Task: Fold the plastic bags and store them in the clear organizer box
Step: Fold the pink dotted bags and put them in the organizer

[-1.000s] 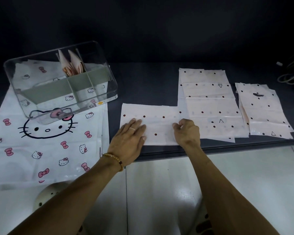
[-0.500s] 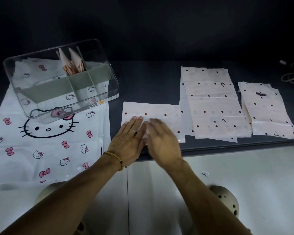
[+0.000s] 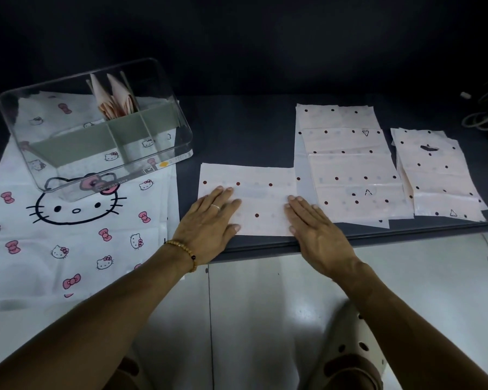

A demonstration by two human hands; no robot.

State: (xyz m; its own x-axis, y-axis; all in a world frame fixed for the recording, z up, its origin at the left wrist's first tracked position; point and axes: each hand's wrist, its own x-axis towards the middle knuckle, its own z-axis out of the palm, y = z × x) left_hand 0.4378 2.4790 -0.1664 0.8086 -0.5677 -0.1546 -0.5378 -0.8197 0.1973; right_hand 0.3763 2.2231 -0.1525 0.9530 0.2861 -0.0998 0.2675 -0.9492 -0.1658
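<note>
A folded pink polka-dot plastic bag [image 3: 261, 192] is laid flat on the dark table [image 3: 237, 130], close to the table's front edge. It is pressed down at both ends: the left hand [image 3: 209, 220] is spread flat on the bag's left end, fingers straight and together, while the right hand [image 3: 316, 229] is laid flat on the bag's right end, fingers likewise extended. Nothing is gripped by either hand. A ring is seen on a left finger and a beaded bracelet [image 3: 185, 253] on the left wrist.

To the right of the folded bag, touching its right edge, a stack of unfolded polka-dot bags [image 3: 347, 164] is spread out, and further right a second stack of polka-dot bags [image 3: 437, 175] lies apart from it. To the left of the folded bag, the clear organizer box [image 3: 96, 130] is set on a Hello Kitty printed sheet [image 3: 76, 240]; two folded pink bags [image 3: 110, 94] are stood upright in one of its rear compartments.
</note>
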